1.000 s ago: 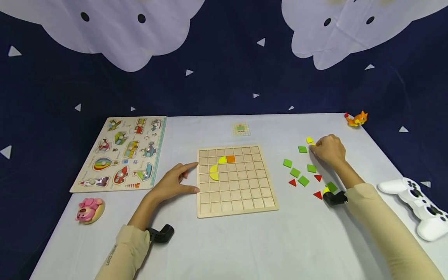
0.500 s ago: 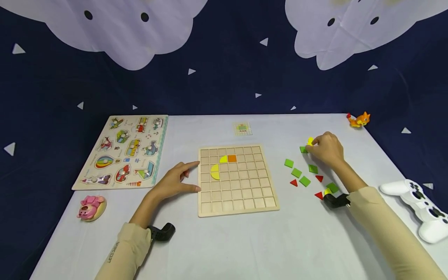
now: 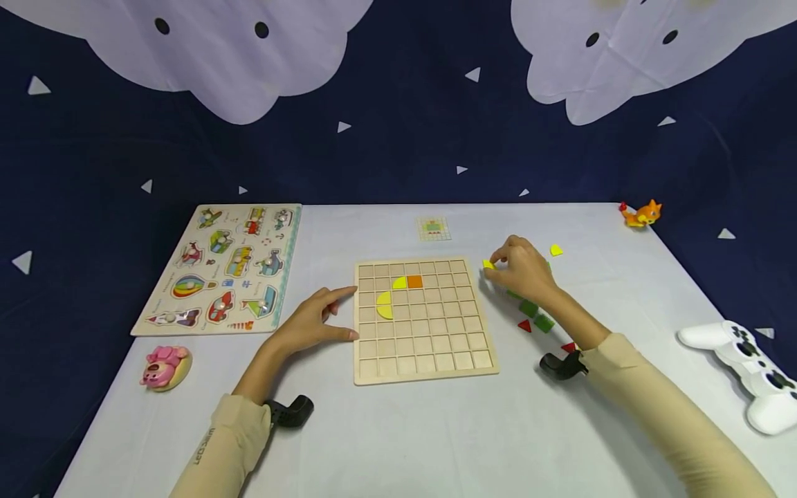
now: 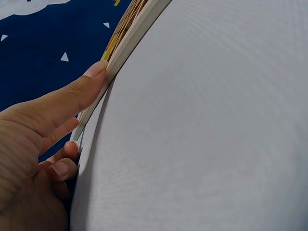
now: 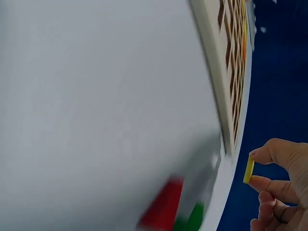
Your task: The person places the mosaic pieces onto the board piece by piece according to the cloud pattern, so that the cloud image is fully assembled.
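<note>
My right hand [image 3: 521,273]: pinching a small yellow piece [image 3: 488,265] between thumb and fingertip, held in the air just off the right edge of the grid board [image 3: 425,320], centre-right of the head view. The wrist view shows the yellow piece [image 5: 248,170] edge-on between my fingers [image 5: 269,150], clear of the board's rim.

My left hand [image 3: 313,321]: relaxed and holding nothing, fingers straight, fingertips touching the board's left edge, centre-left of the frame. In the wrist view my fingers [image 4: 72,98] lie against the side of the board [image 4: 126,41].

Board: flat on the counter [image 3: 398,429] in the middle of the frame, with two yellow curved pieces [image 3: 392,294] and an orange square [image 3: 414,281] seated in its upper cells; the other cells are bare.

Loose pieces: green squares [image 3: 537,315] and red triangles [image 3: 525,326] lie on the counter under and beside my right forearm; another yellow piece [image 3: 556,251] lies apart, further up and right.

Step in hand: as I judge it, carrying the yellow piece over to the board while my left hand steadies it.

Next move: it looks to call for picking a bare cell near the seated pieces, turning the piece to match, lowering it flat and letting go.
</note>
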The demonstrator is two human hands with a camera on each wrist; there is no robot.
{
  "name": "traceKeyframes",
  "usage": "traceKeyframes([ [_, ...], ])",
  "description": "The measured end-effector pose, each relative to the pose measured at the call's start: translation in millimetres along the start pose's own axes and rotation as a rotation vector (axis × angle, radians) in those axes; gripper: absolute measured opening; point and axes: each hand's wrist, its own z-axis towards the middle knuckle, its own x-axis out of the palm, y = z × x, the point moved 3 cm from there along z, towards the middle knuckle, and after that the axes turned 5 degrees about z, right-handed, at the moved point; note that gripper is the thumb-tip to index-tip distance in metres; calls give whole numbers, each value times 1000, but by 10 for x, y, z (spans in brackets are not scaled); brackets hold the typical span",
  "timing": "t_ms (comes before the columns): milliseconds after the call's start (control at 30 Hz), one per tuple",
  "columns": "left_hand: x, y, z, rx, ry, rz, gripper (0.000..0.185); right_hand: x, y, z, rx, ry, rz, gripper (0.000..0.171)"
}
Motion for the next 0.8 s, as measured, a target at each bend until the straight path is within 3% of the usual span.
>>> traceKeyframes([
  [433, 2, 2, 6, -1, 2, -9, 86, 342, 537, 97, -189, 32, 30, 26],
  [800, -8, -3, 3, -3, 0, -7, 87, 538, 673, 199, -206, 117, 69, 24],
])
